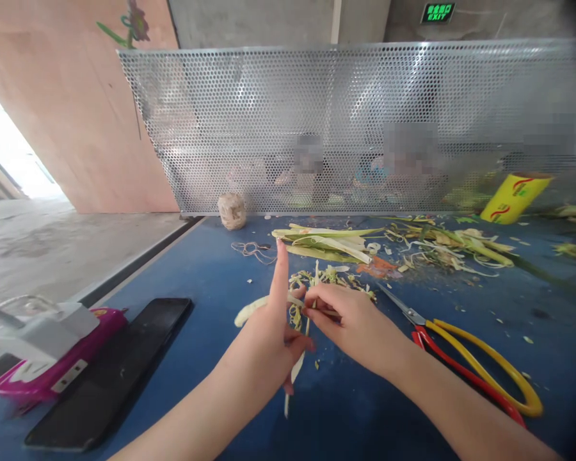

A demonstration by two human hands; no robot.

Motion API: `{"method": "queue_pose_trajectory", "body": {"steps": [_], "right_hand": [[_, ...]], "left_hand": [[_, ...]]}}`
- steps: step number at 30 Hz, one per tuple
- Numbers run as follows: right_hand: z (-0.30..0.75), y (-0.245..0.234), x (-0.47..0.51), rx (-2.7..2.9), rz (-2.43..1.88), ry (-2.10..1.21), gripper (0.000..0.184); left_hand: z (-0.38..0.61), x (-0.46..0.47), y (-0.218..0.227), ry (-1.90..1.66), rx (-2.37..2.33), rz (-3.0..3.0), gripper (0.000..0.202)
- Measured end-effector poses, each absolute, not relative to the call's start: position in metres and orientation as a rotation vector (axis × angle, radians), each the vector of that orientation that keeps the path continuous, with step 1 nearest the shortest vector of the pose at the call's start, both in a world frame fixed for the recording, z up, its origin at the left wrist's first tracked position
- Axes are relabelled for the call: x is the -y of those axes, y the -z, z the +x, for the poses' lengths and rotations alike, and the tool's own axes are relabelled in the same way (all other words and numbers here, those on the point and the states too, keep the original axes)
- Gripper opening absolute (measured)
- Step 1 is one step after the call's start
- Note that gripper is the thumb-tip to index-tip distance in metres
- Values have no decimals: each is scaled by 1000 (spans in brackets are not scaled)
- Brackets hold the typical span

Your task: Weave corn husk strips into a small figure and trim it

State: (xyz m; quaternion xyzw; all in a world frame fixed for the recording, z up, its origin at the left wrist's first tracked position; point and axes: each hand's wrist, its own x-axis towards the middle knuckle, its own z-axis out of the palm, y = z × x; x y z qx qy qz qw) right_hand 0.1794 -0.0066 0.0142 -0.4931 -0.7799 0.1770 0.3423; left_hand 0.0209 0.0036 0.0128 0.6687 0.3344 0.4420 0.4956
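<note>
My left hand (269, 330) is closed around a pale green plant strip (252, 310), its index finger pointing up. One end of the strip sticks out to the left, and narrow pieces hang below the fingers. Opposite it, my right hand (349, 320) pinches a thin part of the strip between thumb and fingertips, close to the left fingers. Small curled trimmings (338, 276) lie just beyond both hands. Farther back is a bundle of long pale green leaf strips (331, 243). Scissors (416, 316) with one red and one yellow handle rest beside my right forearm.
At left lie a black phone (120, 371) and a magenta power strip (100, 326) with a white plug. Beyond are a twine roll (232, 211), loose string (254, 251), more plant scraps (461, 243) and a yellow roll (516, 198). A perforated metal screen (278, 102) borders the blue table; people sit behind it.
</note>
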Motion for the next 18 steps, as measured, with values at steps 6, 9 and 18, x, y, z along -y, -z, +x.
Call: {"method": "queue_pose_trajectory", "body": {"steps": [6, 9, 18], "right_hand": [[184, -14, 5, 1967, -1239, -515, 9], [185, -15, 6, 2030, -1215, -489, 13], [178, -21, 6, 1686, -1150, -845, 13]], "left_hand": [[20, -5, -30, -983, -870, 1615, 103], [19, -4, -34, -1040, -955, 1736, 93], [15, -4, -34, -1198, -1000, 1970, 91]]}}
